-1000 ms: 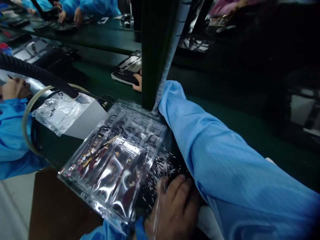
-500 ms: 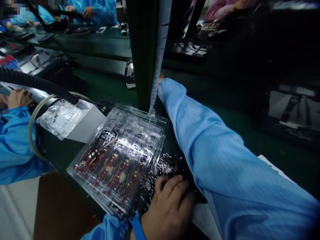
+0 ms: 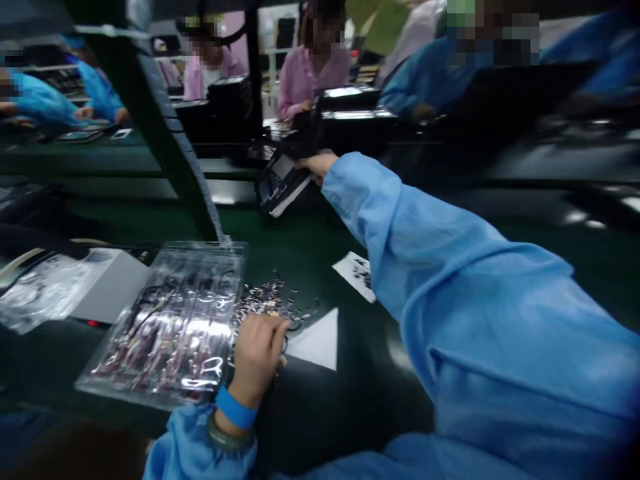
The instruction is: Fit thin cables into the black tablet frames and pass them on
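My right hand [image 3: 319,164] reaches far across the bench. Its fingers grip the edge of a black, flat-framed device [image 3: 280,179] with grey panels and a pale lower edge, tilted. My left hand [image 3: 257,350], wearing a blue wrist strap [image 3: 236,408], rests by a heap of tiny loose metal parts [image 3: 270,298]. Its fingers curl downward, and whatever may be under them is hidden. Left of it lies a clear plastic tray [image 3: 165,327] of small wired parts in rows. A white sheet [image 3: 320,340] touches the heap's right side.
A white box [image 3: 113,283] topped with a crumpled clear bag [image 3: 43,290] stands left of the tray. A slanting green post [image 3: 165,140] rises behind it. Small black pieces lie on a white paper [image 3: 357,275]. Across the bench, several people in blue or pink sit working.
The view has swung right and up. My right hand, mostly hidden behind the post before, now grips the black device. My left hand stays by the small parts, its fingers more curled.
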Demonstrator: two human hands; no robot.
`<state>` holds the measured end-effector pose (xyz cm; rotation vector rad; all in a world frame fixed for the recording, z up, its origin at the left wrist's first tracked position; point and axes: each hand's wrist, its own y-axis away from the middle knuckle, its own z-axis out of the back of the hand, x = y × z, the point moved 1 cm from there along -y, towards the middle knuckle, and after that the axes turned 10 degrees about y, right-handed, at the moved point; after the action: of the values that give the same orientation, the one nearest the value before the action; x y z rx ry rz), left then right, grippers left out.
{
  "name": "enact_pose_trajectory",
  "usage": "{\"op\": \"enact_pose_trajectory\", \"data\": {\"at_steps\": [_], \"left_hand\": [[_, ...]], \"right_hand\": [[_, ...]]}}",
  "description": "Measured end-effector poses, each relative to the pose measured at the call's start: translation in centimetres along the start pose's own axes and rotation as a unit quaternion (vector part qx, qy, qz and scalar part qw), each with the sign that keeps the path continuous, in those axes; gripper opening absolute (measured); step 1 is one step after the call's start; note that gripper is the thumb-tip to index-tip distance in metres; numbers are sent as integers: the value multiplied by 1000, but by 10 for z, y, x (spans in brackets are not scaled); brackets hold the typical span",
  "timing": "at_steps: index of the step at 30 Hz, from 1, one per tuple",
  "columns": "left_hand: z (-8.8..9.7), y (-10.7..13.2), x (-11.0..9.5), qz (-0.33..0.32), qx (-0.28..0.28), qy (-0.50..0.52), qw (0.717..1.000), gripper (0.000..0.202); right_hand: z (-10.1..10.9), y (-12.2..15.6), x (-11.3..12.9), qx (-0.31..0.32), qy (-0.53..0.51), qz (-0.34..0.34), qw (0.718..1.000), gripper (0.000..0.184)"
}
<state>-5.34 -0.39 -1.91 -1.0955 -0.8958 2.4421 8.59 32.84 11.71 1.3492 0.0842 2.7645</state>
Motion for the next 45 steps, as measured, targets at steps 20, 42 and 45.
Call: {"op": "enact_pose_trajectory", "data": {"at_steps": [20, 42, 45], "left_hand": [[-10, -27, -48, 510, 139, 270, 804, 57], [-143, -73, -102, -156, 507, -43, 847, 60], [-153, -70, -102, -137, 537, -31, 832, 58]], "right_hand": [[89, 357, -269, -142, -310, -32, 939, 20], [104, 276, -324, -256, -154, 55, 953, 25], [102, 273, -325, -251, -122, 68, 958, 19]]}}
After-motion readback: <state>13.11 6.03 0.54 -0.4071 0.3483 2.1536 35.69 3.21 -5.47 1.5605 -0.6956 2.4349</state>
